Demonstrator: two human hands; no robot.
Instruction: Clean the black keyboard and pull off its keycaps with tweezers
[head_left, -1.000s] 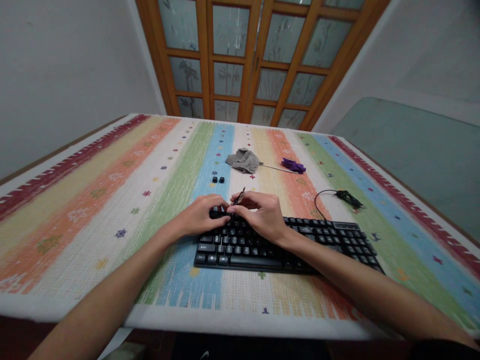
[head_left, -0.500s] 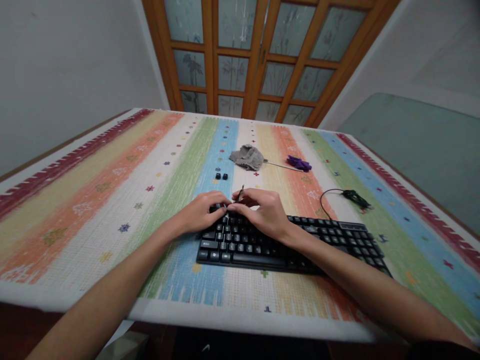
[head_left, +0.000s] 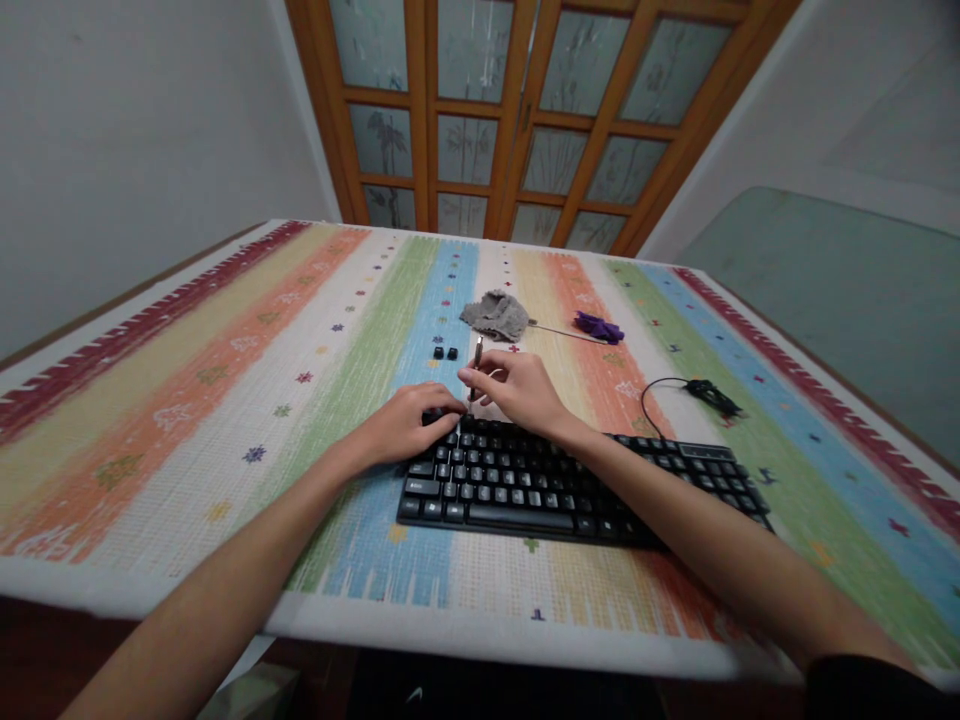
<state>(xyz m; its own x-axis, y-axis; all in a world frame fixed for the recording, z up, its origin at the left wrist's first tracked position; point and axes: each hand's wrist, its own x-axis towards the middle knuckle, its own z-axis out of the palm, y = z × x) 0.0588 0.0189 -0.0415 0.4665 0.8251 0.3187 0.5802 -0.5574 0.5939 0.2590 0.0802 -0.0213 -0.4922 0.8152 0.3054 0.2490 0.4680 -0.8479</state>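
Observation:
A black keyboard [head_left: 517, 500] lies on the striped tablecloth, its light-lettered keys facing up. At its upper left corner, my left hand [head_left: 414, 422] is closed on the keyboard, with fingers over the back edge and thumb on the top row. My right hand [head_left: 519, 388] pinches a slim, pen-like tool [head_left: 477, 358] with a shiny metal upper end. The tool stands nearly upright above the keyboard's back edge, close to my left fingertips; its lower tip is too small to make out. Two loose black keycaps [head_left: 445, 353] sit on the blue stripe behind my hands.
Past the keyboard lie a crumpled grey cloth [head_left: 496, 316], a thin rod [head_left: 566, 331] and a bunched purple cloth [head_left: 598, 327]. The keyboard's bundled cable [head_left: 712, 398] rests at the right. Wood-framed glass doors [head_left: 480, 130] stand beyond the table.
My right hand has risen slightly and moved back from the keys, and the tool in it is now more upright. My left hand stays at the keyboard's corner.

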